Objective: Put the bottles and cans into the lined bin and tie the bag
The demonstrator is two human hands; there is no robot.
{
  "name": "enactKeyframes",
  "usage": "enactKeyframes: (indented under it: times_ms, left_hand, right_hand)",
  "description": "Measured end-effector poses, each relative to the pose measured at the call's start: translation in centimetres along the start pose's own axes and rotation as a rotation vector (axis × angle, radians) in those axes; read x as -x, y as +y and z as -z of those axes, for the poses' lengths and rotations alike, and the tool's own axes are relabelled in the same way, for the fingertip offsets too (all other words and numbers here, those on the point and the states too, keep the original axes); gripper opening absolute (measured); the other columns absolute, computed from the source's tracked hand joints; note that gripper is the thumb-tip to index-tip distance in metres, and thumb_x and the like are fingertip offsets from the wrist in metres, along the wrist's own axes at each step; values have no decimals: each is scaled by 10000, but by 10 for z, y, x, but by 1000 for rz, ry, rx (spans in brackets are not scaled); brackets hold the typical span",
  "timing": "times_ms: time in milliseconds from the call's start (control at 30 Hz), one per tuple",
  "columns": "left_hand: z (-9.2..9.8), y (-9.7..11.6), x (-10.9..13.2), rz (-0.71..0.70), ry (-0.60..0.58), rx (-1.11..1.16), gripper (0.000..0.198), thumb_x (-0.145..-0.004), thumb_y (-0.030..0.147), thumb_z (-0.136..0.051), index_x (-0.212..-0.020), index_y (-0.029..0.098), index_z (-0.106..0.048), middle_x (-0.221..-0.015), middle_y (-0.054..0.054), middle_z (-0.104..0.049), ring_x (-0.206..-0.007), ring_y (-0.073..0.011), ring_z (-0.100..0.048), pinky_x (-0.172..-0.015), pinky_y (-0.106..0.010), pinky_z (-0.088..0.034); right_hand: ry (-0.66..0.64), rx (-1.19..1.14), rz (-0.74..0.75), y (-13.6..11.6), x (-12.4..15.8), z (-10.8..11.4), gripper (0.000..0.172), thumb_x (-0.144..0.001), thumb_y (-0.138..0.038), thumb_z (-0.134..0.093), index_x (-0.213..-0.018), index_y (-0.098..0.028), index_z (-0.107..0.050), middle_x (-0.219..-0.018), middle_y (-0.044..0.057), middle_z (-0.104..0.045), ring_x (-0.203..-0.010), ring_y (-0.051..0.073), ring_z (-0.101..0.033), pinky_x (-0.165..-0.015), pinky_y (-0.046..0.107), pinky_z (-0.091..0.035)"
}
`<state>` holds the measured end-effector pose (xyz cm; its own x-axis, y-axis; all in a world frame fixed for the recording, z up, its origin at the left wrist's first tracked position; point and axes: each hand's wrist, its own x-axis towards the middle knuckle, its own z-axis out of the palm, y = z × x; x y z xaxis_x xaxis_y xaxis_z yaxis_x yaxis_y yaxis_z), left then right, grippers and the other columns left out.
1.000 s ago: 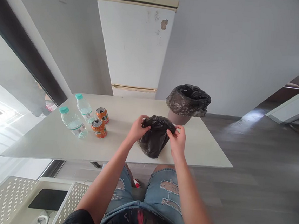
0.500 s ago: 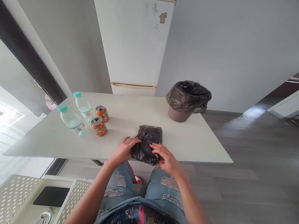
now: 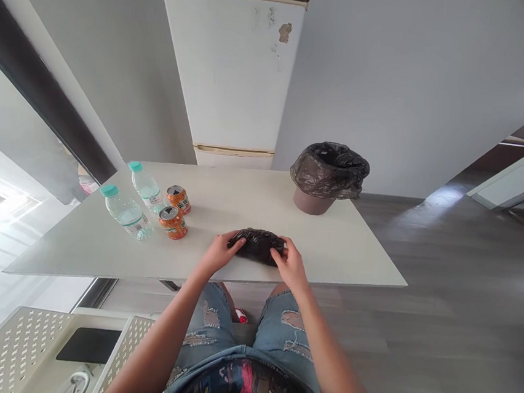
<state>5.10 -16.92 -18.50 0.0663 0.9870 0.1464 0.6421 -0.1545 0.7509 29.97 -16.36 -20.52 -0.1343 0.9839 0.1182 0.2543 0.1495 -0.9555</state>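
A black plastic bag (image 3: pixel 257 245), folded into a narrow bundle, is held over the front part of the white table (image 3: pixel 225 193). My left hand (image 3: pixel 222 252) grips its left end, thumb on top. At the right end my right hand (image 3: pixel 291 262) pinches the plastic between thumb and fingers. The undersides of both hands' grips are partly hidden by the bag. To the left of my left hand stand two orange drink cans (image 3: pixel 173 222) with opened tops.
Two clear bottles with teal caps (image 3: pixel 127 213) stand beside the cans. A brown bin (image 3: pixel 312 202) lined with a black bag (image 3: pixel 329 172) stands at the table's back right. Behind is a white fridge (image 3: pixel 236 76). A cream perforated rack (image 3: pixel 38 348) is at lower left.
The bag was a wider, flatter sheet under my hands near the table edge. Now it is folded over into a narrower bundle, with my thumbs on top.
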Motion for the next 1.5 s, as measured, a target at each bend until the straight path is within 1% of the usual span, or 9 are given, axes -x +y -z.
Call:
enactKeyframes:
  times_ms: [167, 267, 333, 500, 667, 800, 900, 1133, 1500]
  left_hand:
    - [-12, 4, -15, 169, 121, -42, 273, -995, 371, -540, -1207, 227, -634, -803, -11, -725, -794, -213, -689, -760, -301, -498]
    - [-18, 12, -11, 73, 282, -217, 347, -968, 260, -529, -1303, 210, -605, -1119, -108, -738, -1099, -277, -675, -963, -396, -512]
    - [-22, 19, -6, -92, 319, -321, 458, -948, 182, -502, -1398, 206, -580, -1425, -150, -629, -1333, -309, -572, -1122, -465, -445]
    - [-40, 25, -7, -448, -37, -435, 556, -1047, 220, -386, -1601, 207, -436, -1689, -102, -408, -1601, -289, -304, -1317, -516, -224]
    - [-58, 3, -23, -427, -197, -486, 602, -1103, 405, -347, -1655, 167, -350, -1709, -144, -363, -1624, -319, -246, -1314, -555, -210]
    - [-63, -4, -24, -422, -208, -481, 585, -1077, 340, -415, -1647, 215, -391, -1695, -132, -392, -1618, -337, -259, -1303, -588, -222]
    - [-63, -4, -23, -417, -219, -487, 606, -1050, 295, -451, -1645, 188, -400, -1692, -156, -388, -1611, -342, -277, -1304, -588, -226]
    - [-63, -4, -24, -388, -252, -519, 605, -1113, 394, -276, -1695, 227, -275, -1735, -71, -312, -1630, -311, -229, -1312, -564, -225]
    - [-65, -6, -21, -383, -176, -565, 600, -1115, 418, -265, -1689, 244, -292, -1728, -48, -337, -1620, -285, -264, -1314, -541, -244]
  right_hand:
    - [145, 141, -20, 11, -15, -8, 475, -920, -504, -608, -1288, -206, -576, -956, 104, -779, -807, 280, -746, -744, 410, -596]
    - [185, 245, 30, 14, -21, -10, 455, -935, -474, -577, -1294, -196, -600, -930, 99, -752, -768, 272, -718, -700, 394, -583]
    - [209, 290, 68, 16, -25, -12, 450, -943, -427, -557, -1321, -187, -608, -1006, 123, -743, -827, 280, -718, -752, 418, -594]
    - [269, 424, 123, 17, -29, -18, 435, -908, -272, -542, -1318, -160, -632, -1181, 168, -689, -1065, 313, -676, -969, 506, -572]
    - [315, 602, 298, -3, -19, -21, 460, -953, -182, -491, -1399, -160, -602, -1365, 213, -550, -1206, 323, -607, -1035, 511, -546]
    - [105, 709, 514, -12, -21, -27, 483, -1011, -128, -364, -1423, -196, -607, -1522, 165, -521, -1443, 321, -471, -1210, 549, -409]
    - [-21, 772, 463, -4, -29, -35, 488, -1060, -198, -328, -1483, -185, -571, -1603, 152, -487, -1529, 331, -394, -1257, 603, -327]
    - [-89, 984, 169, 19, -30, -35, 600, -1118, -365, -187, -1606, -132, -448, -1714, 139, -346, -1588, 340, -298, -1269, 614, -269]
    - [-80, 1048, 92, 19, -27, -37, 610, -1117, -343, -175, -1650, -117, -367, -1737, 97, -287, -1615, 260, -259, -1303, 544, -222]
